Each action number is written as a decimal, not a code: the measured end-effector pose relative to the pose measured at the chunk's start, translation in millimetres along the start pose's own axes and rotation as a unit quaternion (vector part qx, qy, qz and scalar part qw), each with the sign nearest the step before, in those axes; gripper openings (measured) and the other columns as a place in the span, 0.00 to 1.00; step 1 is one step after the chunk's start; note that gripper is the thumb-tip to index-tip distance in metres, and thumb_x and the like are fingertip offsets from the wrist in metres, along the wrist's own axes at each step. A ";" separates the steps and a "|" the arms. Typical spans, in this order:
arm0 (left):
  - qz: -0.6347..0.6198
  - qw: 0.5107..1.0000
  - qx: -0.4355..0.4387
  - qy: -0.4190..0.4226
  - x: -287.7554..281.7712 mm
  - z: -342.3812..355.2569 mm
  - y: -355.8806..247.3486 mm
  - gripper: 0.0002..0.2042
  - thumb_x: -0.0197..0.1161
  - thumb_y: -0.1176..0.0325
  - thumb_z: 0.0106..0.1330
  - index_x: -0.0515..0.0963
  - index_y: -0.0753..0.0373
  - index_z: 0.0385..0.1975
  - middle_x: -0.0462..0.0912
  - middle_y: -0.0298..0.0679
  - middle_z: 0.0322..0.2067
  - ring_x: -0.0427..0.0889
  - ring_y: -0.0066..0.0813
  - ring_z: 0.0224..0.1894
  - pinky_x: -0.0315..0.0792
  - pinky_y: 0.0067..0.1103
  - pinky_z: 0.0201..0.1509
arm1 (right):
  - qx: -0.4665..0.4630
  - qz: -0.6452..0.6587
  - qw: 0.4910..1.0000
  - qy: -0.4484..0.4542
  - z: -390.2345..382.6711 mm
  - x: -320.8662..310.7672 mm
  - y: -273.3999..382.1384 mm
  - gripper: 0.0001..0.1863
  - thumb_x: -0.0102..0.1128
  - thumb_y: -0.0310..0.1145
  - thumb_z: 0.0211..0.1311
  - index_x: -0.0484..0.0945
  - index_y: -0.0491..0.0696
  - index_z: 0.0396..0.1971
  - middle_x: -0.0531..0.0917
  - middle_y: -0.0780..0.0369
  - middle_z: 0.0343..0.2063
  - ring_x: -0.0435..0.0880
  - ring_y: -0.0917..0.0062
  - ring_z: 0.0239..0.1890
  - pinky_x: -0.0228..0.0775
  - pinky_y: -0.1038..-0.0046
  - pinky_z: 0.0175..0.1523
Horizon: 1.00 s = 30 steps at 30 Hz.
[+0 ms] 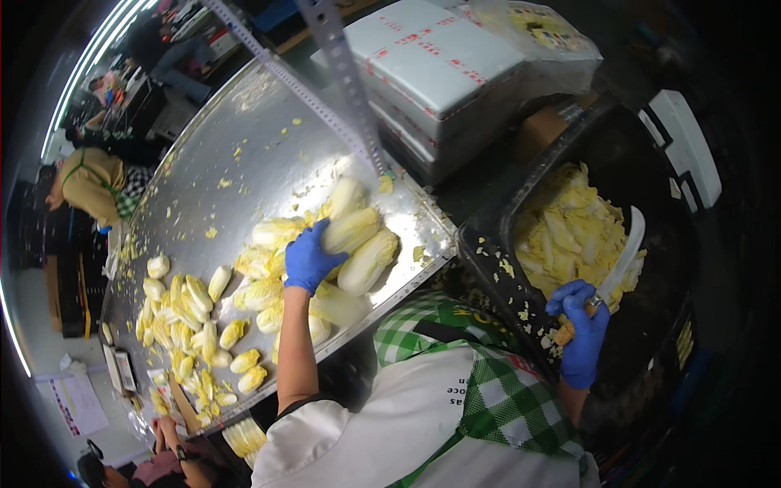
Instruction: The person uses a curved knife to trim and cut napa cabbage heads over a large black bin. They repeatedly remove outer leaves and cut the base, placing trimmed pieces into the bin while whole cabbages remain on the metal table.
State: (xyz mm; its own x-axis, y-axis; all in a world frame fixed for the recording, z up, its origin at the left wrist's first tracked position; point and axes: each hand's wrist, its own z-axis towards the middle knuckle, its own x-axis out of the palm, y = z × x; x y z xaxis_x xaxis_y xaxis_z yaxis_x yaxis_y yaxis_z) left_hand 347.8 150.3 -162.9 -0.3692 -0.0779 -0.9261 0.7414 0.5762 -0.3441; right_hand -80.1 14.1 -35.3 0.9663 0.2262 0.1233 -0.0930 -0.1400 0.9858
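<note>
My left hand (313,256), in a blue glove, is on the pile of napa cabbages on the metal table. Its thumb and fingers spread around the near end of one pale yellow napa cabbage (351,231). Another napa cabbage (368,262) lies just right of the thumb, and several more sit around and under the hand. My right hand (582,329), also blue-gloved, is closed around the handle of a knife (625,256). The broad blade points up and away, over a black bin (496,244) holding yellow cabbage leaves (573,228).
Smaller cabbage hearts (183,305) spread over the left of the metal table (244,130). A perforated metal post (350,89) rises at its far edge. White foam boxes (439,65) are stacked beyond. Other people (93,183) work along the table's left side and near left corner.
</note>
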 end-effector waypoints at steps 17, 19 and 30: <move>-0.464 0.769 0.410 0.160 -120.4 -0.3 -255.1 0.49 0.83 0.68 0.34 0.67 0.72 0.63 0.76 0.46 0.58 0.76 0.33 0.59 0.68 0.30 0.65 | -0.072 0.176 0.980 0.056 9.8 9.5 53.1 0.32 0.74 0.22 0.47 0.73 0.36 0.55 0.79 0.57 0.51 0.78 0.77 0.51 0.73 0.75 0.55; -0.576 0.709 0.378 0.153 -117.4 -9.2 -287.2 0.56 0.86 0.67 0.30 0.62 0.70 0.67 0.75 0.43 0.57 0.76 0.33 0.57 0.70 0.29 0.64 | -0.069 0.204 0.976 -0.009 -4.0 -4.8 59.3 0.30 0.72 0.22 0.47 0.73 0.34 0.53 0.81 0.57 0.48 0.79 0.77 0.49 0.72 0.73 0.55; -0.676 0.534 0.379 0.338 1.8 -36.3 -391.9 0.37 0.74 0.61 0.52 0.66 0.68 0.60 0.73 0.46 0.58 0.76 0.35 0.58 0.71 0.31 0.62 | -0.096 -0.063 0.931 -0.347 -23.2 -67.7 32.1 0.08 0.54 0.33 0.73 0.76 0.44 0.44 0.80 0.70 0.29 0.77 0.87 0.34 0.71 0.80 0.38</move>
State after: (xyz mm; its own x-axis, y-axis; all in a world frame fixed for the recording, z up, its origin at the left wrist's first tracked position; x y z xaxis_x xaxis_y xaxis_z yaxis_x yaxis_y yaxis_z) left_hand 36.3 -46.1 -24.0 -0.7828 0.4523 0.4273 -0.5391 -0.1501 -0.8287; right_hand -154.1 16.7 -9.4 0.8885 -0.4577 -0.0332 0.0555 0.0354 0.9978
